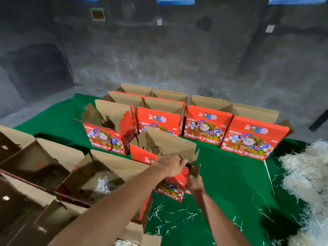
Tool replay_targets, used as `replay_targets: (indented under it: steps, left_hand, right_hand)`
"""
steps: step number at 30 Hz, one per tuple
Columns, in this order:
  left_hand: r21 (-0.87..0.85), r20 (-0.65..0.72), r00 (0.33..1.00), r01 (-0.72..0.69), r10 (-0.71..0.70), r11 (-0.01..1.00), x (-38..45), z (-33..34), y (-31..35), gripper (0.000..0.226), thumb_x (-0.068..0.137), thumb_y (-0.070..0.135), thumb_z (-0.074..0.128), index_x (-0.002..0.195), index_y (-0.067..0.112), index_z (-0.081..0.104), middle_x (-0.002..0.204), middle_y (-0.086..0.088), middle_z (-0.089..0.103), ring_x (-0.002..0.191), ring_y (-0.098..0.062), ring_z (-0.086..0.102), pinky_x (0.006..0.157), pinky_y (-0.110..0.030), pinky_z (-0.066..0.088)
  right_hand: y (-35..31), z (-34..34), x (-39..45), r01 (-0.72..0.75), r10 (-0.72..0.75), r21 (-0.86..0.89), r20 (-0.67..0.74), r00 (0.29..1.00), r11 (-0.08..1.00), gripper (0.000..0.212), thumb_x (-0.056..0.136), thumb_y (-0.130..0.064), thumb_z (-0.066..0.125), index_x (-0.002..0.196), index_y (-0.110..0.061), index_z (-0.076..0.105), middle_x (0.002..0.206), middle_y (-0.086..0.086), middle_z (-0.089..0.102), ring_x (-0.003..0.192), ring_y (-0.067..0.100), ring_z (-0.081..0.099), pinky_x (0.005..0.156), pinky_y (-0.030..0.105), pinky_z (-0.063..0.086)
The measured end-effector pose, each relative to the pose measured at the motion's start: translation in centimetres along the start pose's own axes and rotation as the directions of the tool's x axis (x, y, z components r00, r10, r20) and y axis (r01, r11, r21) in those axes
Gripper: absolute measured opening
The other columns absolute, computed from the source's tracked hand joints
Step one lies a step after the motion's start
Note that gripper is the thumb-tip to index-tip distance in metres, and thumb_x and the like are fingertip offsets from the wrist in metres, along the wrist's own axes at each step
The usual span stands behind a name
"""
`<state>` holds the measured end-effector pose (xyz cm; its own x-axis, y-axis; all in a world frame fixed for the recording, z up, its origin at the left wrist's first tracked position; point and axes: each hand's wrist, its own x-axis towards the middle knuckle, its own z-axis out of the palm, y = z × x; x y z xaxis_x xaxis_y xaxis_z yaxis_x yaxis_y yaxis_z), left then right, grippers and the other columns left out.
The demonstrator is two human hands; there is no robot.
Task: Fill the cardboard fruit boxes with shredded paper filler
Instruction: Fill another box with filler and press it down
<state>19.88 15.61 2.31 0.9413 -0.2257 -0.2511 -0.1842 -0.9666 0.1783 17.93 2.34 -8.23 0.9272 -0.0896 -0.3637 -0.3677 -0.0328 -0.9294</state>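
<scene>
Far left: brown cardboard cartons [33, 162] with flaps open, lying in shadow.

Left of centre, near you: an open fruit box [106, 176] with a small tuft of shredded paper [102, 185] on its floor.

Centre: the red fruit box [170, 189] you are handling, printed "FRUIT" on the front, top flaps up. Your left hand [171, 165] reaches over its top edge, fingers curled on the cardboard rim. Your right hand [194, 183] sits against the box's right corner, fingers bent around a small brown flap [195, 170]; how firm that hold is cannot be told through the blur.

Behind: a row of red "FRESH FRUIT" boxes [205, 126] standing upright with flaps open, more rows behind them, all on a green mat [230, 174].

Below centre: loose white paper strands [159, 213] scattered over the mat.

Far right: a large heap of white shredded paper filler [308, 176] on the mat's edge, well apart from the box in your hands.
</scene>
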Motion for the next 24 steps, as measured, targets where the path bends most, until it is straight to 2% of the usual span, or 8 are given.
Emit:
replay_targets:
  steps: [3,5,9,12,15,17,21,24]
  left_hand:
    - [0.025,0.091,0.995,0.029,-0.031,0.999,0.5,-0.5,-2.9,0.078,0.102,0.063,0.01,0.134,0.008,0.055,0.145,-0.018,0.051,0.136,-0.034,0.046,0.116,-0.053,0.025]
    - [0.053,0.124,0.992,0.017,-0.023,0.998,0.8,-0.9,-4.6,0.072,0.103,0.059,0.011,0.144,0.013,0.047,0.152,-0.016,0.044,0.14,-0.033,0.041,0.114,-0.052,0.027]
    - [0.043,0.243,0.97,0.023,-0.032,0.999,0.1,-2.0,-7.3,0.045,0.107,0.034,0.022,0.134,0.014,0.052,0.146,-0.013,0.048,0.13,-0.031,0.047,0.095,-0.04,0.035]
    - [0.009,0.292,0.949,0.124,-0.121,0.992,-0.7,-2.7,-9.1,0.04,0.107,0.023,0.025,0.133,0.008,0.052,0.143,-0.016,0.049,0.121,-0.032,0.05,0.088,-0.035,0.035]
    - [-0.006,0.299,0.938,0.184,-0.174,0.983,-1.6,-3.1,-9.9,0.039,0.108,0.013,0.026,0.137,0.001,0.048,0.14,-0.02,0.05,0.102,-0.027,0.049,0.082,-0.032,0.036]
    - [-0.003,0.296,0.941,0.17,-0.161,0.985,-2.2,-3.1,-9.9,0.04,0.109,0.007,0.029,0.145,-0.003,0.042,0.143,-0.019,0.049,0.113,-0.028,0.054,0.082,-0.03,0.04]
    - [-0.05,0.309,0.929,0.228,-0.202,0.972,-2.7,-3.4,-10.3,0.046,0.11,0.025,0.03,0.151,0.006,0.038,0.153,-0.017,0.042,0.135,-0.032,0.045,0.104,-0.038,0.04]
    - [-0.006,0.29,0.945,0.161,-0.153,0.987,-2.7,-3.4,-11.2,0.046,0.108,0.035,0.033,0.141,0.009,0.052,0.143,-0.015,0.053,0.128,-0.033,0.052,0.1,-0.041,0.042]
  right_hand:
    - [-0.6,2.4,0.2,-0.009,0.006,0.044,0.047,0.999,0.999,0.019,0.105,-0.017,0.05,0.098,-0.008,0.064,0.083,0.007,0.075,0.068,0.023,0.072,0.058,0.031,0.056]
    - [-0.9,3.9,0.2,-0.017,0.013,0.044,0.089,0.996,0.999,0.021,0.105,-0.02,0.052,0.095,-0.008,0.066,0.077,0.004,0.076,0.065,0.019,0.074,0.053,0.031,0.058]
    - [-0.6,6.2,0.3,-0.035,0.032,0.016,0.129,0.991,0.999,0.034,0.106,-0.032,0.047,0.106,-0.005,0.069,0.101,0.019,0.075,0.096,0.038,0.072,0.079,0.049,0.062]
    - [-0.4,7.0,-0.3,-0.049,0.042,0.029,0.2,0.979,0.998,0.036,0.104,-0.037,0.05,0.104,-0.005,0.066,0.094,0.01,0.077,0.086,0.032,0.074,0.07,0.04,0.062]
    - [-0.5,7.8,-0.3,-0.069,0.063,0.016,0.237,0.969,0.998,0.031,0.103,-0.03,0.054,0.108,-0.001,0.066,0.097,0.012,0.075,0.082,0.029,0.072,0.074,0.042,0.062]
    - [-0.7,8.0,0.0,-0.09,0.086,0.001,0.264,0.961,0.996,0.029,0.103,-0.022,0.055,0.111,0.003,0.065,0.102,0.017,0.075,0.087,0.032,0.073,0.081,0.046,0.061]
    - [-1.3,7.7,0.7,-0.129,0.134,-0.036,0.275,0.952,0.991,0.024,0.099,-0.019,0.061,0.109,0.002,0.068,0.096,0.014,0.077,0.084,0.028,0.075,0.07,0.039,0.062]
    - [-1.5,7.7,1.4,-0.156,0.163,-0.048,0.259,0.952,0.987,0.017,0.098,-0.011,0.061,0.108,0.001,0.069,0.092,0.015,0.075,0.075,0.027,0.075,0.069,0.04,0.062]
